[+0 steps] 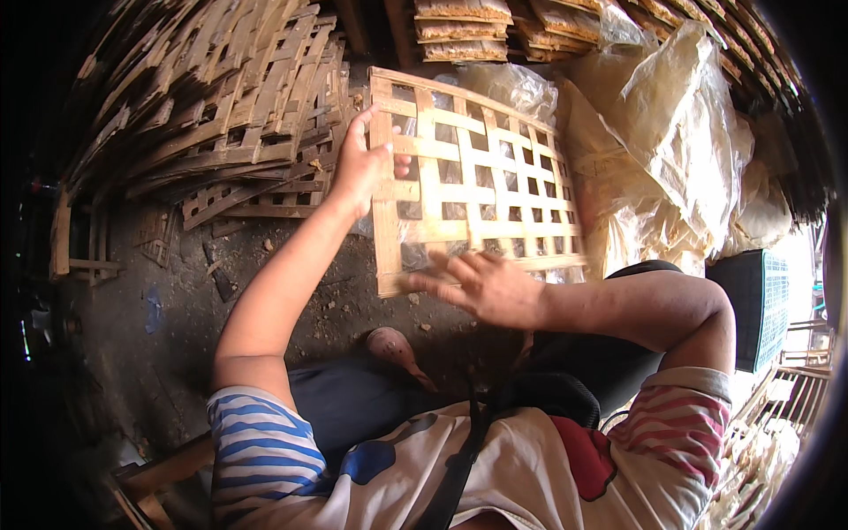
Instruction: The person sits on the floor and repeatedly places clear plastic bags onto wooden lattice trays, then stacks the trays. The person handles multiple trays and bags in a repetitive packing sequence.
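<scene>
A woven lattice tray of pale wooden or bamboo strips [434, 156] is held up in front of me, tilted, with open square gaps. My left hand [368, 159] grips its left side bar, thumb on the near face and fingertips showing through the gap behind. At the lower edge, my right hand [487, 285] is blurred by motion, its fingers spread over the bottom left part of the lattice. Whether those fingers touch the strips cannot be made out. Clear plastic [513, 86] lies behind the tray and shows through its gaps.
A tall leaning stack of similar lattice trays [252, 112] fills the left. Large crumpled plastic sheets [676, 132] hang at right, below more stacked trays holding a crumbly brown-white material [462, 30]. A dark plastic crate [742, 311] stands right. Crumbs litter the dirt floor [318, 298].
</scene>
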Motion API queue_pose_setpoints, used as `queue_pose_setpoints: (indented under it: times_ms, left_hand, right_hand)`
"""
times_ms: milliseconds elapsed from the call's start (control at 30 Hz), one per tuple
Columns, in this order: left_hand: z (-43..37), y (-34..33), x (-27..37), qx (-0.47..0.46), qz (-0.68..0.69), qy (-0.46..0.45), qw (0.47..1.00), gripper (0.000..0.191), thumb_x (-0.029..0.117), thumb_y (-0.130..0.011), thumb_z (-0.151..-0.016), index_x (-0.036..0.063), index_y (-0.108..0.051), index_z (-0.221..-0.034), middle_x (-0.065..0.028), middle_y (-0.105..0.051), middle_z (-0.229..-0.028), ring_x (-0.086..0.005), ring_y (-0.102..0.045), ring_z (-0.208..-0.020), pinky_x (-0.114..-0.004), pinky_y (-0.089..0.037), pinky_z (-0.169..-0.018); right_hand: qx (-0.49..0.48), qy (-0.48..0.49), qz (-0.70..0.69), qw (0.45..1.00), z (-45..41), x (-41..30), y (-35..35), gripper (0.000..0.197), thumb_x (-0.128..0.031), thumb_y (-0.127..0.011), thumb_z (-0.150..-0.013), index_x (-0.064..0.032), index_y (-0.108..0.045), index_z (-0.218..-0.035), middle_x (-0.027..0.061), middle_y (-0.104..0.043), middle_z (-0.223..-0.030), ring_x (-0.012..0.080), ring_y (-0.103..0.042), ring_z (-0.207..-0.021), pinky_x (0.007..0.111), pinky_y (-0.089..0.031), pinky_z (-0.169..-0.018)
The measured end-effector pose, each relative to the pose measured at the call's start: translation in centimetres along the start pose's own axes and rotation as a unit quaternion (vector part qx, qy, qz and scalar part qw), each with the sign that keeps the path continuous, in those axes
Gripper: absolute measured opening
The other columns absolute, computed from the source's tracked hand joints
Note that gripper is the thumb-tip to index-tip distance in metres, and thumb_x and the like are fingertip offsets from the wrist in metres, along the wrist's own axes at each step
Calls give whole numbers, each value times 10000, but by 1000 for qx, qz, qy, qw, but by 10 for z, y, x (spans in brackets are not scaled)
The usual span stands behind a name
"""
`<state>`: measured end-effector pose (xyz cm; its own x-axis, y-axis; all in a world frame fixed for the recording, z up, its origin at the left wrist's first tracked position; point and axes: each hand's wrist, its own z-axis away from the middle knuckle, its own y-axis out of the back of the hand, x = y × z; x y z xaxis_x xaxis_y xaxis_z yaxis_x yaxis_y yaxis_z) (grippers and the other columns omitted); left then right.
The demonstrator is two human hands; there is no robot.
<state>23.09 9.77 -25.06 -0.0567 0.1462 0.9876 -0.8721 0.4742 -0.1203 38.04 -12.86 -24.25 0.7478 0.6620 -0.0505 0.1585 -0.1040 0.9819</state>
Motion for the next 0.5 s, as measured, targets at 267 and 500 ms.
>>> queue_pose_setpoints:
  times_ms: [267,500]
  left_hand:
    - [-7,16,-41,-1,-25,-52,998,539,-14,-381,-979,150,-251,-1476,-212,-525,-1299,-163,-611,-726,-271,-525,-561]
    - [-15,14,-32,-8,9,-30,999,309,104,-389,-1037,20,-405,-1334,-187,-609,-1171,-181,-624,-662,-295,-529,-515]
  right_hand:
    - [-457,7,0,889,39,14,-21,564,-248,-547,-957,-208,-433,-1507,194,-593,-1280,322,-603,-1161,507,-419,-1057]
    - [-460,-60,33,885,30,45,-5,581,-386,-673,-905,-164,-525,-1422,132,-654,-1143,278,-635,-1086,443,-489,-948]
